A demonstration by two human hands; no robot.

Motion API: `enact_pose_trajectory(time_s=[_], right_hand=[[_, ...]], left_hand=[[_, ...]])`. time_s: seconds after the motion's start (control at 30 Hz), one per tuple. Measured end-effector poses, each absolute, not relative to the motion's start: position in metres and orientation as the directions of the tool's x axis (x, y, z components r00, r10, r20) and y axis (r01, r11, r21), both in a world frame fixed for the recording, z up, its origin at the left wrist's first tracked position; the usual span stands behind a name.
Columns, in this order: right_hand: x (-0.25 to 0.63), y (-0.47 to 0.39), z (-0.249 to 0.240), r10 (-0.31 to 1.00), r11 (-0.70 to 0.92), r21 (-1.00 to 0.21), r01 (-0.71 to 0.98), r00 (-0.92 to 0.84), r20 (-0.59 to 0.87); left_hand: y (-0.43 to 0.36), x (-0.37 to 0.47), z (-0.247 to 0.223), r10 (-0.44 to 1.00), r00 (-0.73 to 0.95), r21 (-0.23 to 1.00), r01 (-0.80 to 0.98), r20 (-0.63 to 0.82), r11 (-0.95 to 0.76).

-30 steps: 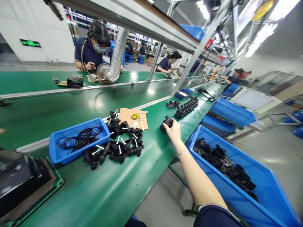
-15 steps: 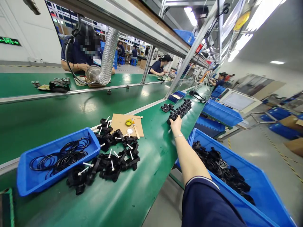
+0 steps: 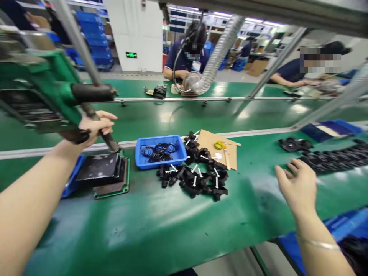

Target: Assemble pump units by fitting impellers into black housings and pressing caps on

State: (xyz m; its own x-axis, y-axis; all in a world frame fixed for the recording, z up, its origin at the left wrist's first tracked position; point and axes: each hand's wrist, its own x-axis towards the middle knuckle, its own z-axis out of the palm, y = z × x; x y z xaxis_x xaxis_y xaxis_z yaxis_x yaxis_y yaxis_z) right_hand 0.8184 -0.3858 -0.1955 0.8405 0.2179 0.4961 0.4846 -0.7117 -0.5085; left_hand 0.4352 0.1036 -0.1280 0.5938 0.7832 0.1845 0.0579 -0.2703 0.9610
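At the left, my left hand (image 3: 99,124) is against the slanted dark post (image 3: 108,141) of a green press (image 3: 54,92), its fingers apart and reaching past the post. The press hides part of this hand. On the right, my right hand (image 3: 299,186) is over the green table with fingers spread and nothing in them. Just beyond it lies a row of black round parts (image 3: 336,157), with another black part (image 3: 294,144) behind. Black parts with white sticks (image 3: 195,184) lie in a cluster mid-table.
A blue tray (image 3: 138,159) holds black rings. Cardboard (image 3: 207,140) carries a yellow-rimmed pot (image 3: 219,145) and brushes. A black block (image 3: 99,168) rests on the press base (image 3: 115,188). Lower right is a blue bin (image 3: 345,222). People sit across the table.
The view has swung left, bringing the press and my left hand into sight. My right hand has come off the near end of the row of black parts and opened.
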Motion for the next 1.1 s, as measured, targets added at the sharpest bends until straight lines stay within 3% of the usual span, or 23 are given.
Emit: enact_pose_trajectory(time_s=[0.07, 0.13, 0.23, 0.33, 0.43, 0.53, 0.67, 0.9, 1.1], right_hand=[[0.774, -0.371, -0.196, 0.403, -0.5, -0.449, 0.74, 0.658, 0.636], [0.725, -0.354, -0.194, 0.539, -0.344, -0.347, 0.873, 0.486, 0.688], [0.661, -0.326, -0.194, 0.695, -0.152, -0.297, 0.943, 0.316, 0.646], [0.62, -0.296, -0.203, 0.804, 0.01, -0.311, 0.95, 0.177, 0.567], [0.595, -0.263, -0.213, 0.847, 0.123, -0.282, 0.952, 0.047, 0.529], [0.575, -0.226, -0.217, 0.862, 0.126, -0.159, 0.979, -0.029, 0.506], [0.559, -0.186, -0.219, 0.893, 0.011, 0.011, 1.0, -0.015, 0.45], [0.564, -0.169, -0.232, 0.916, -0.089, 0.094, 0.992, 0.044, 0.399], [0.564, -0.165, -0.228, 0.934, -0.078, 0.136, 0.988, 0.025, 0.356]], left_hand=[[0.105, 0.437, -0.131, 0.805, 0.557, 0.952, 0.078, 0.204, -0.296], [0.104, 0.433, -0.135, 0.824, 0.52, 0.94, 0.108, 0.225, -0.324], [0.098, 0.409, -0.141, 0.782, 0.546, 0.822, 0.268, 0.3, -0.503], [0.091, 0.384, -0.144, 0.715, 0.646, 0.654, 0.422, 0.269, -0.628], [0.088, 0.382, -0.145, 0.72, 0.626, 0.741, 0.322, 0.3, -0.589], [0.095, 0.405, -0.147, 0.752, 0.55, 0.863, 0.106, 0.364, -0.495], [0.105, 0.434, -0.155, 0.795, 0.499, 0.917, 0.004, 0.344, -0.399], [0.093, 0.425, -0.157, 0.828, 0.442, 0.937, -0.105, 0.344, -0.333], [0.096, 0.425, -0.152, 0.845, 0.452, 0.956, -0.066, 0.284, -0.286]])
